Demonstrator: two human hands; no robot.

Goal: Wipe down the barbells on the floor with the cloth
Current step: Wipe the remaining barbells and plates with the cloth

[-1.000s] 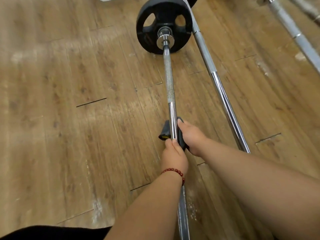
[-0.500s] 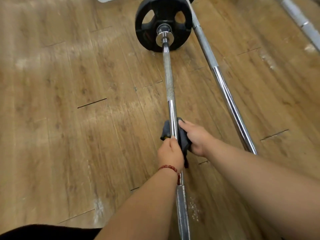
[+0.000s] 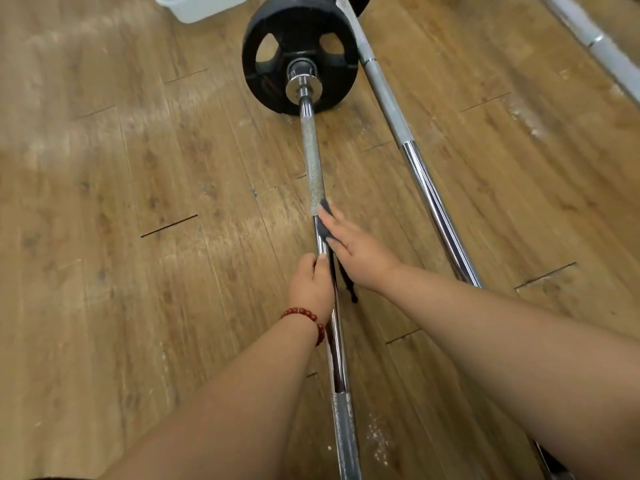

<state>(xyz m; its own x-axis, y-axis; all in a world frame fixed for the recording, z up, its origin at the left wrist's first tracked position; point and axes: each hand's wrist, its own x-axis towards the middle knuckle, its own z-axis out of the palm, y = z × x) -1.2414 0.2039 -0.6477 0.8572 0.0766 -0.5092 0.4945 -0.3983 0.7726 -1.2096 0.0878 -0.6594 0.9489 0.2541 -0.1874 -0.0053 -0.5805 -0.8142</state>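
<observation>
Short of the weight plate (image 3: 263, 81), pressing the cloth (image 3: 323, 230) onto the barbell (image 3: 336, 358) under the flat, uncurled right hand (image 3: 360, 252); left hand (image 3: 310, 289) clenched round the shaft, farther from the plate. Probably midway: knurling (image 3: 311, 161) up to the plate left to wipe, plus the bare bar (image 3: 429, 195) and the far bar (image 3: 595, 43) right of it.

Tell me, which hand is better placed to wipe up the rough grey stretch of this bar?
The right hand: its fingers press the cloth against the barbell at the near edge of that rough stretch. The left hand grips the bare shaft closer in, with no cloth, probably steadying it.
</observation>
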